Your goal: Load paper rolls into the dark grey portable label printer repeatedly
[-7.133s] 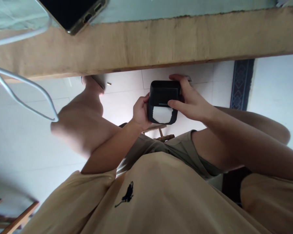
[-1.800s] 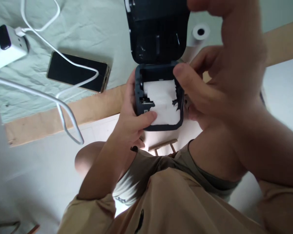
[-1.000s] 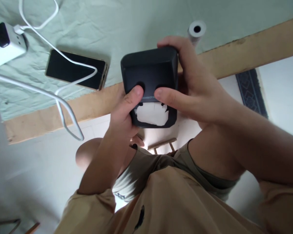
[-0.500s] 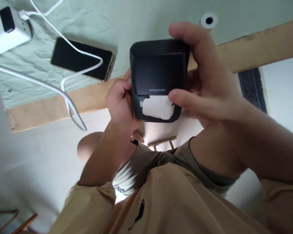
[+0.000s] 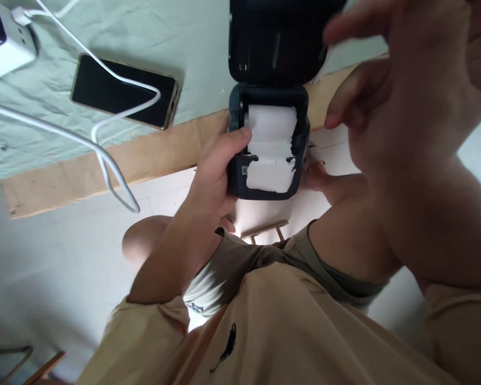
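A black label printer (image 5: 236, 182) is gripped along its left side by my left hand (image 5: 212, 171), the thumb resting on the inner rim beside the paper. Its lid (image 5: 276, 43) stands swung up and back, partly cut off by the top of the view. Inside lies a white paper roll (image 5: 272, 125), and a ragged-edged strip of white paper (image 5: 270, 176) lies over the front. My right hand (image 5: 409, 91) is raised to the right with fingers apart. One fingertip is at the lid's right edge; whether it touches is unclear.
A smartphone (image 5: 124, 88) lies on the green cloth (image 5: 200, 43) with a white cable (image 5: 116, 120) looping across it. At the far left is a white plug-in block (image 5: 8, 45). The wooden table edge (image 5: 176, 144) runs below the printer's lid. My legs are underneath.
The printer's lid has gone from closed to open, exposing the paper roll. My right hand has come off the printer's front and moved up and right. My left hand still holds the body.
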A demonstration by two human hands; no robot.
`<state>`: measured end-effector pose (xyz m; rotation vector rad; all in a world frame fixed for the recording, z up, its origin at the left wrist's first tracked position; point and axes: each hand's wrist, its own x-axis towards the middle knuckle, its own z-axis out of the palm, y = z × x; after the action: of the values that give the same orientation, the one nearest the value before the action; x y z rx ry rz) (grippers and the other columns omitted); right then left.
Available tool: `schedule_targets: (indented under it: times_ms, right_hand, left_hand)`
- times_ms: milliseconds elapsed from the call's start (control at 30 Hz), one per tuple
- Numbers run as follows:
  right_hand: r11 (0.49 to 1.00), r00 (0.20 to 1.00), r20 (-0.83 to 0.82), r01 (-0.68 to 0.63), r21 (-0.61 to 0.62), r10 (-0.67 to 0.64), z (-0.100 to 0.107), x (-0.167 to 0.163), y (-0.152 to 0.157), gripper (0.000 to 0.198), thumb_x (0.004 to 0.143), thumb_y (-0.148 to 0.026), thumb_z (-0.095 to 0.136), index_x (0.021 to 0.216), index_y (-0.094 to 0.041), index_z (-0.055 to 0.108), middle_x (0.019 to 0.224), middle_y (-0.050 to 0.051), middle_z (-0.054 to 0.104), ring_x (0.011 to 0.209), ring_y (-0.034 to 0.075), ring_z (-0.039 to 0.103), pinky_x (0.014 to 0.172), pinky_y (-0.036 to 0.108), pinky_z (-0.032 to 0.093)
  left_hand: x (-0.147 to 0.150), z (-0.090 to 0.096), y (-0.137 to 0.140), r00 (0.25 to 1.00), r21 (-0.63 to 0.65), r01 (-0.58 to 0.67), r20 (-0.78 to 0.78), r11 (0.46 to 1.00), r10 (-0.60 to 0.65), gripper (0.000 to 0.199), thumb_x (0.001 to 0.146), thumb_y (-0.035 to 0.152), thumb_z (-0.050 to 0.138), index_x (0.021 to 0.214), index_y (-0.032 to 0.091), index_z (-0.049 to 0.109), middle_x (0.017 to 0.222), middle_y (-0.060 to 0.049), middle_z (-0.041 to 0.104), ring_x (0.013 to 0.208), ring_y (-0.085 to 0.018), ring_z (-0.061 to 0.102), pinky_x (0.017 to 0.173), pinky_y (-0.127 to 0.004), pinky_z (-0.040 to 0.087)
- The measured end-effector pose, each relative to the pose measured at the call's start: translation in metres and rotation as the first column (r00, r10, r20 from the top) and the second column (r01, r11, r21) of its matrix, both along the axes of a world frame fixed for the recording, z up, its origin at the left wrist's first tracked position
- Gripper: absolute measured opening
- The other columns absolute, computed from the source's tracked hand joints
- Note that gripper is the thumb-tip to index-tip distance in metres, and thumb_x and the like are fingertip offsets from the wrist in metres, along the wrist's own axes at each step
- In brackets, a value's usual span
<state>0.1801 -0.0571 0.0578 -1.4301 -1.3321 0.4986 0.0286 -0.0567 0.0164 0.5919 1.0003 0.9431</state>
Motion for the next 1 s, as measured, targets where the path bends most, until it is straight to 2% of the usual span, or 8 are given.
schedule_targets:
  times_ms: [100, 267, 433, 567, 667, 767, 933, 1000]
  right_hand:
    - [0.978, 0.958, 0.202, -0.187, -0.09, 0.202, -0.001, 0.009, -0.001, 0.033, 0.096, -0.052, 0.04, 0.1, -0.024, 0.058, 0.103, 0.0, 0.066, 0.069, 0.01, 0.062, 0.055, 0.025, 0.049]
    - [0.916, 0.663, 0.636, -0.339, -0.215, 0.395, -0.016, 0.024, 0.005, 0.028, 0.087, -0.042, 0.057, 0.109, -0.027, 0.066, 0.107, 0.003, 0.069, 0.097, 0.025, 0.066, 0.076, 0.038, 0.05]
    - [0.891, 0.551, 0.7, -0.302, -0.34, 0.454, -0.024, 0.02, 0.007, 0.027, 0.084, -0.046, 0.058, 0.104, -0.029, 0.063, 0.095, 0.002, 0.07, 0.081, 0.023, 0.062, 0.058, 0.035, 0.036]
    - [0.88, 0.618, 0.627, -0.311, -0.358, 0.474, -0.018, 0.022, 0.005, 0.029, 0.074, -0.038, 0.066, 0.101, -0.029, 0.058, 0.083, 0.0, 0.066, 0.067, 0.018, 0.054, 0.053, 0.032, 0.028]
    - [0.826, 0.754, 0.343, -0.48, -0.295, 0.56, -0.009, 0.028, 0.007, 0.03, 0.071, -0.022, 0.066, 0.099, -0.024, 0.055, 0.101, -0.001, 0.064, 0.081, 0.015, 0.06, 0.057, 0.03, 0.038]
    - [0.834, 0.835, 0.072, -0.533, -0.141, 0.546, -0.006, 0.03, 0.01, 0.022, 0.076, -0.01, 0.058, 0.094, -0.023, 0.052, 0.108, -0.002, 0.059, 0.076, 0.008, 0.057, 0.058, 0.026, 0.042]
    - [0.863, 0.842, 0.192, -0.49, -0.122, 0.504, -0.017, 0.021, 0.013, 0.021, 0.079, -0.011, 0.056, 0.095, -0.022, 0.063, 0.088, -0.002, 0.062, 0.066, 0.008, 0.05, 0.061, 0.027, 0.04]
    - [0.859, 0.806, 0.298, -0.493, -0.137, 0.511, -0.019, 0.02, 0.014, 0.023, 0.078, -0.015, 0.059, 0.098, -0.023, 0.066, 0.098, 0.0, 0.066, 0.067, 0.009, 0.052, 0.061, 0.029, 0.04]
  left_hand:
    - [-0.001, -0.002, -0.001, 0.997, 0.073, 0.044, 0.063, 0.996, -0.049, 0.019, 0.085, 0.032, 0.056, 0.089, 0.016, 0.065, 0.076, -0.002, 0.066, 0.093, -0.021, 0.069, 0.082, -0.034, 0.057]
    - [0.001, 0.009, -0.002, 0.996, 0.161, 0.085, 0.002, 0.983, -0.087, 0.012, 0.089, 0.023, 0.055, 0.099, 0.018, 0.059, 0.085, -0.001, 0.065, 0.087, -0.016, 0.067, 0.067, -0.024, 0.05]
    - [0.003, 0.012, -0.005, 0.996, 0.152, 0.091, -0.019, 0.984, -0.089, 0.008, 0.09, 0.021, 0.056, 0.098, 0.02, 0.058, 0.081, 0.002, 0.061, 0.09, -0.014, 0.066, 0.071, -0.023, 0.047]
    - [0.0, 0.009, -0.006, 0.992, 0.127, 0.122, -0.054, 0.984, -0.116, 0.015, 0.087, 0.026, 0.061, 0.102, 0.024, 0.061, 0.096, 0.0, 0.069, 0.101, -0.019, 0.067, 0.074, -0.027, 0.05]
    - [-0.003, 0.008, -0.005, 0.995, 0.124, 0.104, -0.019, 0.987, -0.102, 0.013, 0.088, 0.026, 0.06, 0.101, 0.024, 0.061, 0.091, 0.001, 0.07, 0.102, -0.019, 0.067, 0.078, -0.027, 0.052]
    - [-0.005, 0.006, -0.005, 0.999, 0.171, 0.027, 0.038, 0.985, -0.034, 0.012, 0.09, 0.029, 0.059, 0.099, 0.021, 0.062, 0.087, 0.001, 0.068, 0.105, -0.018, 0.066, 0.087, -0.027, 0.051]
    - [0.002, 0.003, -0.005, 0.996, 0.188, -0.077, 0.058, 0.979, 0.067, 0.012, 0.091, 0.03, 0.058, 0.087, 0.02, 0.062, 0.083, 0.003, 0.066, 0.089, -0.011, 0.064, 0.084, -0.022, 0.049]
    - [0.004, 0.006, -0.005, 0.996, 0.209, -0.05, 0.084, 0.977, 0.033, 0.008, 0.093, 0.027, 0.054, 0.094, 0.021, 0.059, 0.086, 0.004, 0.065, 0.084, -0.009, 0.062, 0.081, -0.02, 0.049]
